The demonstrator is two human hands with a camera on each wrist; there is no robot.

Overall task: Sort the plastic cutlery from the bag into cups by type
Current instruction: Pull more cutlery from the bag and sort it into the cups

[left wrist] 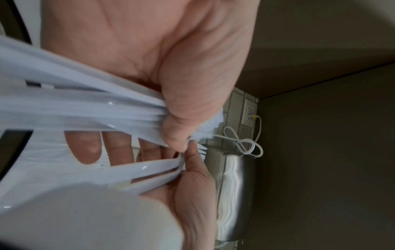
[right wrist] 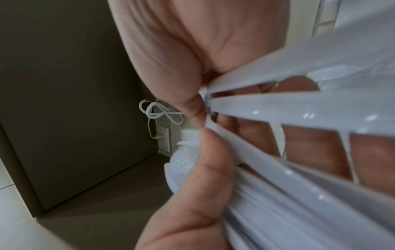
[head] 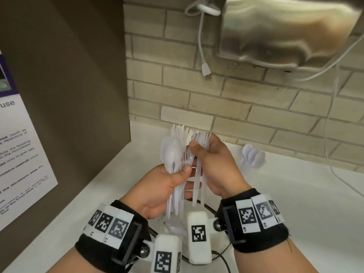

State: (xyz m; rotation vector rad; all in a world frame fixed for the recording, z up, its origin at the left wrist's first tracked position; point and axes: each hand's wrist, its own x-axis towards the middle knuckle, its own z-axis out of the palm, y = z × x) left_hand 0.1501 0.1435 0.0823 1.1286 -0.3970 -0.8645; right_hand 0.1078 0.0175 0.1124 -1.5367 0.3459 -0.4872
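Both hands hold one fanned bundle of white plastic cutlery (head: 177, 154) above the white counter (head: 295, 194), spoon bowls and fork tines pointing up and away. My left hand (head: 187, 179) grips the handles (left wrist: 85, 110), thumb pressed across them. My right hand (head: 197, 154) pinches a few forks at the bundle's right side between thumb and fingers, their handles (right wrist: 299, 110) spread apart. Several spoons (head: 253, 156) stand bowls-up at the back right; whatever holds them is too faint to make out. Crumpled clear plastic (head: 173, 227), seemingly the bag, lies under my wrists.
A brown cabinet side (head: 78, 95) with a printed notice (head: 21, 154) walls off the left. A brick wall (head: 216, 99) runs behind. A steel napkin dispenser (head: 285, 30) hangs at the upper right, with a white cable and plug (head: 205, 69) dangling beside it.
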